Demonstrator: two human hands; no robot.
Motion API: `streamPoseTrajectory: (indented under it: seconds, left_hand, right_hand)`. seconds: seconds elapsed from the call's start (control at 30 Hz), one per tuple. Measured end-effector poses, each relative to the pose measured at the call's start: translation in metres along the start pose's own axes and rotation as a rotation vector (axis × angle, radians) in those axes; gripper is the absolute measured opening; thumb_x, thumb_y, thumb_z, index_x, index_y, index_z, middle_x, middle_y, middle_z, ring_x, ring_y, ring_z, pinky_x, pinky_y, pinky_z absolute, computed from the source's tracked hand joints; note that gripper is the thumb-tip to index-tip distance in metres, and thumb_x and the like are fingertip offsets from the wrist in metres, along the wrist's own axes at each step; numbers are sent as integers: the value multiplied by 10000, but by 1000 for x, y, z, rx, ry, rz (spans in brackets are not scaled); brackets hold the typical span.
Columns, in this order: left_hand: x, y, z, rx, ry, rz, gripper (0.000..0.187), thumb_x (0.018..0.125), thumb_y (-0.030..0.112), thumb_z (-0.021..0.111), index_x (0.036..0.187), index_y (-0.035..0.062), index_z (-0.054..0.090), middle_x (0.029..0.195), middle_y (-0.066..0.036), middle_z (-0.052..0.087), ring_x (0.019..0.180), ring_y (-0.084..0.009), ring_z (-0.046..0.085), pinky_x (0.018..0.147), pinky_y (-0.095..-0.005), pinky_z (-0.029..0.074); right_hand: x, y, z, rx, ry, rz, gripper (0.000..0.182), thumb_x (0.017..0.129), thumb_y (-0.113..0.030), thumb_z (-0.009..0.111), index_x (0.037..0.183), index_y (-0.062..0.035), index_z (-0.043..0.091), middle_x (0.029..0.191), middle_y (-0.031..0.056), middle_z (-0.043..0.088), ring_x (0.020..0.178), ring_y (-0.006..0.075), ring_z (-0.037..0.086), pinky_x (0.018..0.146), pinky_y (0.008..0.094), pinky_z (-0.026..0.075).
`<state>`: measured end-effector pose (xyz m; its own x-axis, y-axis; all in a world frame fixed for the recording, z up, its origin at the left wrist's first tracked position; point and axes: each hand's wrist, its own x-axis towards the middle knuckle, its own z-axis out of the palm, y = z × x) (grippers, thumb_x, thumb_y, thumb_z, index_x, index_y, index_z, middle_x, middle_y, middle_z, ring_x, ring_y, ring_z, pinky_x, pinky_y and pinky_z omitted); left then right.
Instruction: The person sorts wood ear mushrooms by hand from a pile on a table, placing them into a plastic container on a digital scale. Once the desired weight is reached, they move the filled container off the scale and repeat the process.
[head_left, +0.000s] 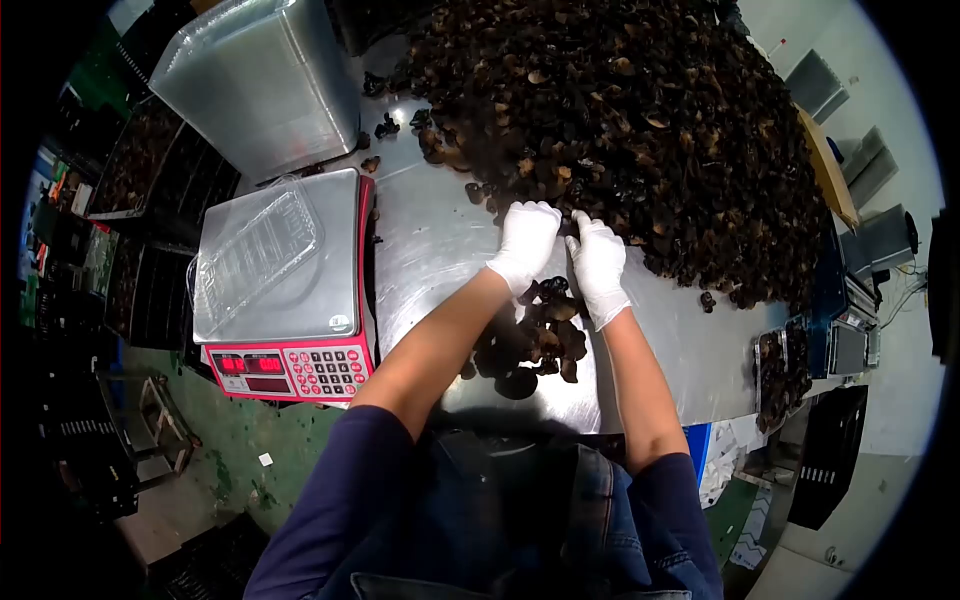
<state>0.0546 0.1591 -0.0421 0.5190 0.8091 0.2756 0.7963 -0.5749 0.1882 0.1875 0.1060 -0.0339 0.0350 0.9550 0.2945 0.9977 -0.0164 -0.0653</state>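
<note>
A large heap of dark brown wood ear mushrooms (620, 110) covers the far part of the metal table (410, 250). At its near edge my left hand (527, 245), in a white glove, is closed with fingers curled downward. Close beside it my right hand (600, 265), gloved too, has its fingers bent and pinched together. A dark piece of mushroom shows between the two hands; the fingers hide most of it. Below my hands, nearer my body, lies a small separate cluster of wood ear mushrooms (545, 340).
To the left stands a red digital scale (280, 370) bearing a clear plastic tray (258, 250). Behind it is a tall stack of clear plastic containers (265, 100). Filled trays (783, 375) sit at the table's right edge. Black crates (165, 290) are stacked at far left.
</note>
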Motion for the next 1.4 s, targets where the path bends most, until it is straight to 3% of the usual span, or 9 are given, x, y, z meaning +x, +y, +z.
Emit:
streamPoseTrajectory:
  seconds: [0.17,0.23,0.37,0.5,0.67,1.0,1.1,1.23,1.4]
  left_hand:
    - [-21,-5,-26,-337,238,16,73,810,120,635,840,85,692,804,-85,651,781,-311,642,736,-410,511]
    - [-56,-21,-51,-359,156,98,124,829,128,638,899,76,727,853,-87,689,799,-300,658,728,-409,519]
    - [-81,-42,-83,-608,-302,110,161,847,163,657,940,71,750,908,-104,717,812,-277,677,722,-399,522]
    - [-50,-45,-59,-1056,-441,-271,212,859,207,682,910,12,748,896,-142,719,793,-296,683,725,-392,530]
    - [-8,-24,-20,-229,87,-206,246,788,183,744,990,49,704,893,-124,677,859,-312,667,762,-407,528]
    - [-27,-32,-38,-421,167,-218,120,777,158,677,854,65,677,853,-125,675,809,-318,666,760,-409,520]
    - [-56,-53,-61,-204,-263,-121,125,766,146,694,862,66,701,851,-131,666,813,-318,657,754,-396,516]
    - [-54,-43,-70,-484,-26,-135,168,763,175,733,881,55,734,875,-125,660,861,-295,639,769,-388,509]
    - [-9,-14,-25,-258,284,326,375,744,99,690,1119,109,704,1251,-135,594,1186,-300,558,990,-410,455]
  right_hand:
    - [-46,11,-35,420,-27,190,224,802,-192,754,992,-88,697,900,115,698,813,278,688,731,376,533]
    - [-67,12,-78,599,-438,321,297,794,-78,777,1083,-76,708,946,51,724,727,103,610,693,256,517]
    - [-73,32,-78,1110,-631,328,443,791,10,784,1218,-15,671,1072,-1,707,785,42,554,722,226,517]
    - [-21,28,-42,620,26,330,247,827,-98,728,1072,-71,721,879,68,670,769,201,671,729,315,535]
    - [-43,16,-25,642,-200,76,155,828,-64,750,982,-41,745,879,90,680,815,217,666,745,312,520]
    - [-24,22,3,251,95,-4,180,785,-186,753,904,-65,691,780,109,652,733,323,642,717,440,511]
    - [-40,-1,-64,688,-481,306,217,824,-211,763,961,-53,709,742,79,647,704,206,629,732,343,513]
    - [-44,-1,-93,1007,-504,383,250,921,-246,673,1115,-95,726,805,53,654,713,71,612,642,250,497]
    - [-33,27,-10,624,-138,-90,185,932,-94,583,1050,-78,725,921,159,670,897,342,630,799,406,507]
